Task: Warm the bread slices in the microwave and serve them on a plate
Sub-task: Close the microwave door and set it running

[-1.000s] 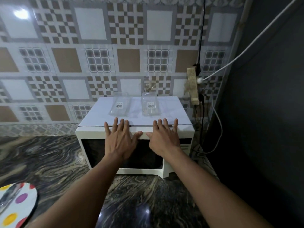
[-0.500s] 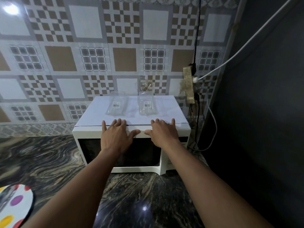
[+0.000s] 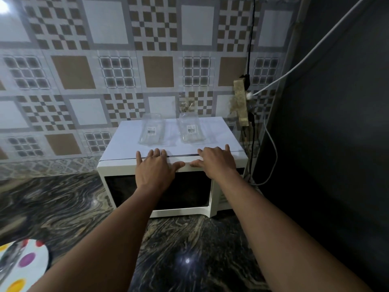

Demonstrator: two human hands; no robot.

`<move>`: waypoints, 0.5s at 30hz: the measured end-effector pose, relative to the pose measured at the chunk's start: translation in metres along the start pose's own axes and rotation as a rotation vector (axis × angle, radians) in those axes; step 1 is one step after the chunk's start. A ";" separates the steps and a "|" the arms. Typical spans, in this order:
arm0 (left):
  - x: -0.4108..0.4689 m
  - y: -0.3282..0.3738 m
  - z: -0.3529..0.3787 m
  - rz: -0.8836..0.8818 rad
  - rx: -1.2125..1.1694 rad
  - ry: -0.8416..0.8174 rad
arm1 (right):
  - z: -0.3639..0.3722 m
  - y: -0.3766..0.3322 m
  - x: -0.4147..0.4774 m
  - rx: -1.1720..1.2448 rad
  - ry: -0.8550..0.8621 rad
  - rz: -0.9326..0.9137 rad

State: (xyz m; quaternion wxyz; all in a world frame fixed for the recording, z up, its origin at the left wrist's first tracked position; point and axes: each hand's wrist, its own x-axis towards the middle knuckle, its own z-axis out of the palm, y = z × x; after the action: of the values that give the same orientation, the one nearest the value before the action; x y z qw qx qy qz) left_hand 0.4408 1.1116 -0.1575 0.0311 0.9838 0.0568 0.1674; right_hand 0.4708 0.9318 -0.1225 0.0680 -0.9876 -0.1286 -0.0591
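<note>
A white microwave (image 3: 117, 165) with a dark glass door stands on the marbled counter against the tiled wall, its door closed. My left hand (image 3: 154, 168) lies flat on the top front edge of the microwave, fingers straight. Beside it, my right hand (image 3: 215, 161) rests the same way on the same edge, thumbs almost meeting. A white plate (image 3: 31, 262) with coloured dots shows at the bottom left corner. No bread slices are visible.
Two clear plastic trays (image 3: 151, 131) (image 3: 191, 130) with barcode labels lie on the microwave's top. A power strip (image 3: 241, 102) with cables hangs on the wall at the right. A dark wall (image 3: 336, 123) closes off the right side.
Both hands slid up from the door front onto the microwave's top front edge. The view moved closer and slightly left.
</note>
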 end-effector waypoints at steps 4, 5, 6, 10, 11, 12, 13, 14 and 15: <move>-0.001 0.001 -0.001 0.004 0.011 -0.003 | -0.001 0.004 -0.001 0.032 0.030 -0.009; 0.000 0.001 -0.001 -0.001 0.019 -0.002 | -0.001 0.004 -0.001 0.034 0.030 -0.011; 0.000 0.002 -0.002 -0.008 0.029 -0.001 | 0.000 0.004 0.000 0.033 0.034 -0.012; 0.005 0.008 -0.004 -0.034 0.057 0.020 | 0.008 0.005 0.008 0.017 0.081 -0.015; 0.004 0.009 -0.002 -0.039 0.044 0.022 | 0.011 0.005 0.008 0.005 0.081 -0.034; 0.002 0.010 0.000 -0.039 0.032 0.017 | 0.016 0.005 0.006 -0.004 0.091 -0.062; -0.001 0.012 0.002 -0.030 0.029 0.009 | 0.022 0.005 0.003 -0.002 0.117 -0.089; -0.006 0.016 0.006 -0.016 0.037 -0.002 | 0.028 0.006 -0.004 0.007 0.138 -0.109; -0.013 0.022 0.010 -0.002 0.051 -0.012 | 0.034 0.007 -0.012 0.013 0.144 -0.120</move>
State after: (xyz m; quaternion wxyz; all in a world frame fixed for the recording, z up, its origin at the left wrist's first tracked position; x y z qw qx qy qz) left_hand 0.4345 1.0876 -0.1698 0.0068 0.9852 0.0620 0.1598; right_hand 0.4648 0.9276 -0.1588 0.0796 -0.9709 -0.1827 -0.1330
